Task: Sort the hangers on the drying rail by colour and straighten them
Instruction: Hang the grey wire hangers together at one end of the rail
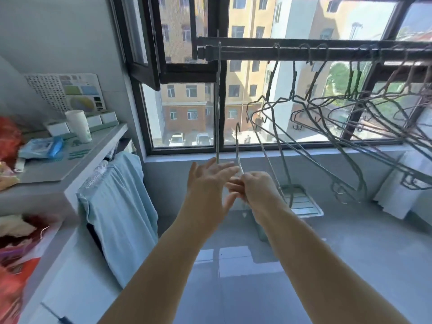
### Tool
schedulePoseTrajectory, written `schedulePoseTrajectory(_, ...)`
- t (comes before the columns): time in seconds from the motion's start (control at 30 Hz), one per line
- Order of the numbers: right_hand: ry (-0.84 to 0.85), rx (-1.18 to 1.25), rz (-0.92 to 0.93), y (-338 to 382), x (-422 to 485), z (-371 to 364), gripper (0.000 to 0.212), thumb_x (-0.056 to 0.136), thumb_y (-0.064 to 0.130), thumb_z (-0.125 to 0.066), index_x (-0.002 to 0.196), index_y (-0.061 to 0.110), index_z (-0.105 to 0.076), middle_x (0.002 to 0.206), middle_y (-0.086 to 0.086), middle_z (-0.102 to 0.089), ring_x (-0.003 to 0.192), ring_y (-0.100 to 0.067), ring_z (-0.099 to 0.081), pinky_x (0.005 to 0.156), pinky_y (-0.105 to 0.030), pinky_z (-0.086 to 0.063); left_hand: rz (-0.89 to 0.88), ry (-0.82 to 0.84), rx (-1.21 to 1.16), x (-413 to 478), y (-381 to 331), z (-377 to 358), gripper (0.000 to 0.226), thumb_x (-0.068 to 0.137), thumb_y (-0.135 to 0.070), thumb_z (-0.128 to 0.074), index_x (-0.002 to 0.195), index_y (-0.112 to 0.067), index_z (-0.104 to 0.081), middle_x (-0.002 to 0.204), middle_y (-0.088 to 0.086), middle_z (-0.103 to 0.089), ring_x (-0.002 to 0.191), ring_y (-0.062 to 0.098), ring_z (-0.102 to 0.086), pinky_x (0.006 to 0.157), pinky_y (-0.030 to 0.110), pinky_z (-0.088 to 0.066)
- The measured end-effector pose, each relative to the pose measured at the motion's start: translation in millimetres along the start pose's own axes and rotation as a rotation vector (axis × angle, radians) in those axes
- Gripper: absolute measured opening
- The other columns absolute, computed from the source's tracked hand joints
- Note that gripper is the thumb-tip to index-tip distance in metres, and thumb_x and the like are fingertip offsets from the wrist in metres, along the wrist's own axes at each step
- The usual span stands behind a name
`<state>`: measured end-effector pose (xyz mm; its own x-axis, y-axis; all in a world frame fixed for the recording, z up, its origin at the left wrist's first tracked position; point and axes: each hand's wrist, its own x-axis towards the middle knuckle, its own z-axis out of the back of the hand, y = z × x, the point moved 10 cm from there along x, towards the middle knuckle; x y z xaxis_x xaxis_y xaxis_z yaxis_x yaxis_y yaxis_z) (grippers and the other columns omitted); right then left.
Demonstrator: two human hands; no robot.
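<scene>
Across top, in front of window (187, 113): drying rail (292, 52). Bunched on its right part: hangers (350, 108); near its left end: lone hanger (218, 101). Below rail, centre: left hand (210, 181) beside right hand (254, 190), loose hanger (237, 146) in the right. Far left: counter (70, 164), cup (79, 126) on it, cloth (121, 206) hung beneath.
</scene>
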<state>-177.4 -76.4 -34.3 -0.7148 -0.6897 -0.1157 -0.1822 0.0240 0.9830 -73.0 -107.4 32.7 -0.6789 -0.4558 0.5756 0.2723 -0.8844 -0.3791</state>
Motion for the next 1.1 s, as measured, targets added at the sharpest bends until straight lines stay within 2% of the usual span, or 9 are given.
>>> schedulePoseTrajectory(0.13,-0.014,-0.262,0.006,-23,-17,22,0.031,0.090,-0.003,-0.033,0.070,0.008,-0.054,0.060,-0.003,-0.054,0.037,-0.005,-0.046,0.042,-0.019,-0.043,-0.040,-0.044,-0.021,-12,6,-3,0.052,0.071,-0.021,-0.075,0.120,-0.027,-0.056,0.127,-0.010,-0.054,0.131,0.019,-0.032,0.112,0.040,-0.005)
schedulePoseTrajectory(0.23,-0.056,-0.440,0.055,-31,-31,41,0.028,0.089,-0.001,-0.034,0.082,0.008,-0.060,0.054,0.002,-0.046,0.033,-0.002,-0.034,0.035,-0.016,-0.029,-0.074,-0.103,-0.074,-19,6,-3,0.050,0.067,-0.016,-0.078,0.113,-0.027,-0.060,0.121,-0.010,-0.059,0.126,0.021,-0.038,0.108,0.045,-0.010)
schedulePoseTrajectory(0.37,-0.059,-0.469,0.057,-42,-49,60,0.033,0.091,0.000,-0.033,0.084,0.019,-0.059,0.050,0.006,-0.043,0.043,-0.007,-0.035,0.041,-0.017,-0.027,-0.044,-0.134,-0.081,-26,6,-5,0.047,0.065,-0.007,-0.078,0.107,-0.026,-0.064,0.117,-0.006,-0.062,0.121,0.024,-0.043,0.109,0.052,-0.014)
schedulePoseTrajectory(0.53,-0.043,-0.556,0.101,-41,-65,88,0.028,0.090,0.004,-0.042,0.089,0.011,-0.069,0.034,0.012,-0.033,0.030,-0.004,-0.027,0.035,-0.013,-0.022,-0.005,-0.207,-0.069,-32,15,4,0.047,0.064,0.004,-0.075,0.101,-0.024,-0.066,0.112,-0.009,-0.063,0.115,0.026,-0.049,0.109,0.043,-0.008)
schedulePoseTrajectory(0.73,-0.018,-0.526,0.068,-35,-72,131,0.015,0.086,0.008,-0.059,0.086,0.000,-0.071,0.034,0.013,-0.033,0.028,-0.004,-0.027,0.035,-0.009,-0.021,0.101,-0.297,-0.005,-42,28,6,0.043,0.064,0.007,-0.074,0.095,-0.021,-0.068,0.106,-0.001,-0.068,0.109,0.036,-0.054,0.103,0.062,-0.021)
schedulePoseTrajectory(0.8,0.010,-0.536,0.047,-36,-71,142,0.013,0.084,0.011,-0.063,0.085,0.003,-0.073,0.034,0.013,-0.033,0.030,-0.003,-0.026,0.036,-0.009,-0.021,0.069,-0.332,0.009,-45,28,0,0.037,0.069,-0.007,-0.069,0.097,-0.029,-0.062,0.112,-0.015,-0.063,0.109,0.036,-0.052,0.098,0.067,-0.026)
schedulePoseTrajectory(0.9,0.045,-0.550,0.017,-37,-72,158,0.010,0.081,0.012,-0.066,0.080,0.008,-0.075,0.033,0.014,-0.036,0.032,-0.001,-0.027,0.036,-0.011,-0.023,-0.032,-0.386,0.021,-49,25,-10,0.027,0.075,-0.033,-0.057,0.102,-0.030,-0.057,0.119,-0.049,-0.038,0.107,0.038,-0.052,0.087,0.065,-0.033)
schedulePoseTrajectory(1.03,0.118,-0.594,0.026,-32,-71,168,0.010,0.079,0.020,-0.070,0.071,0.018,-0.075,0.038,0.014,-0.034,0.036,-0.005,-0.024,0.037,-0.016,-0.021,-0.035,-0.339,0.092,-51,33,-31,0.053,0.085,-0.063,-0.031,0.102,-0.022,-0.059,0.108,0.003,-0.066,0.097,0.048,-0.059,0.070,0.058,-0.042)
schedulePoseTrajectory(1.1,0.141,-0.628,0.026,-29,-70,171,0.009,0.079,0.021,-0.070,0.077,0.015,-0.076,0.038,0.013,-0.035,0.036,-0.005,-0.024,0.036,-0.016,-0.021,-0.015,-0.285,0.103,-51,37,-40,0.058,0.084,-0.066,-0.029,0.105,-0.021,-0.059,0.109,0.008,-0.067,0.096,0.048,-0.059,0.068,0.057,-0.042)
